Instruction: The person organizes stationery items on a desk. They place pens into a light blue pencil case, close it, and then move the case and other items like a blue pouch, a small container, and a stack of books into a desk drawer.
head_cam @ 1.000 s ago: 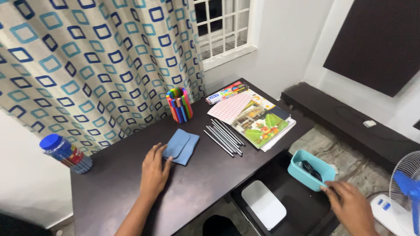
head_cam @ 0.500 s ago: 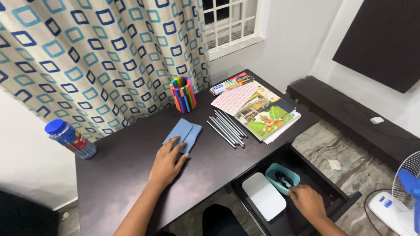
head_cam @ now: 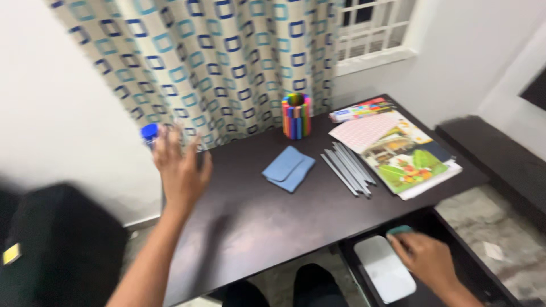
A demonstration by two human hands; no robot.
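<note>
My left hand (head_cam: pixel 179 167) hovers blurred over the left end of the dark desk (head_cam: pixel 256 216), fingers spread, close to a bottle with a blue cap (head_cam: pixel 149 133) at the desk's far left corner. It holds nothing. My right hand (head_cam: pixel 427 260) is down in the open drawer (head_cam: pixel 483 273) under the desk's right side, resting over a teal box (head_cam: pixel 400 230) of which only the rim shows; a white flat case (head_cam: pixel 385 274) lies just left of it. A folded blue cloth (head_cam: pixel 289 167) lies mid-desk.
A multicoloured pen holder (head_cam: pixel 296 116) stands at the desk's back. Grey sticks (head_cam: pixel 348 167) lie right of the cloth, beside a stack of books and papers (head_cam: pixel 406 156). A patterned curtain (head_cam: pixel 216 62) hangs behind. A dark chair back (head_cam: pixel 51 250) is at lower left.
My left hand lifted off the blue cloth and swung left toward the blue-capped bottle. My right hand carried the teal box down into the drawer. The view turned left.
</note>
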